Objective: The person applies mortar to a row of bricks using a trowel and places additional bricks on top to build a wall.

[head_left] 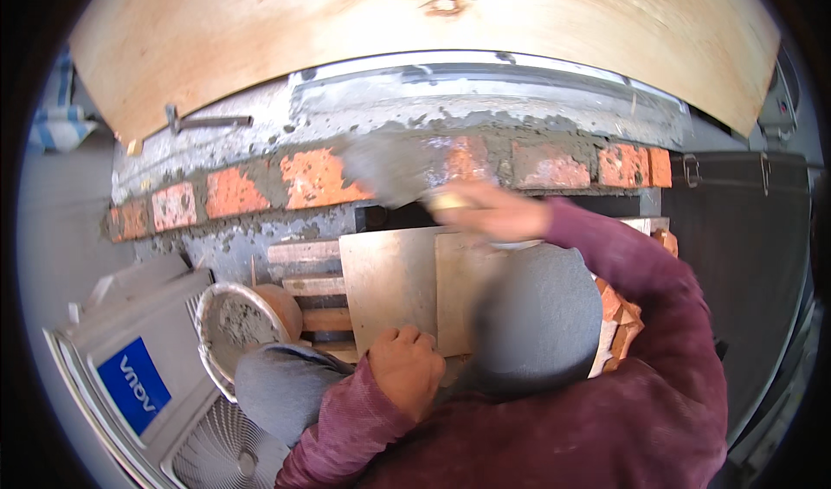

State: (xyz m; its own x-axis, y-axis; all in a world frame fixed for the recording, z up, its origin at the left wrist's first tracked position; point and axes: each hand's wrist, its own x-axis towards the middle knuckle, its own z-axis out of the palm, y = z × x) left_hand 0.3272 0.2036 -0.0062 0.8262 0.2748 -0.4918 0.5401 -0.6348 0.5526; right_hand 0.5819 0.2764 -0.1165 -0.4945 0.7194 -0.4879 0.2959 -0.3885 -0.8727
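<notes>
In my right hand (498,212) is the pale handle of a trowel, gripped by closed fingers. The trowel's broad grey blade (388,167) is smeared by motion and lies over the middle of a row of orange bricks (316,177). Wet grey mortar (493,150) fills the joints and spreads along the far side of the row. My left hand (405,372) is curled into a loose fist near my knees, by the near edge of a pale board (389,281). Nothing shows in its fingers.
A bucket of mortar (238,320) stands beside my left knee, near a white appliance unit (130,376). A hammer-like tool (208,122) lies beyond the bricks at left. A large wooden panel (346,22) spans the far side. Broken bricks (625,333) sit by my right knee.
</notes>
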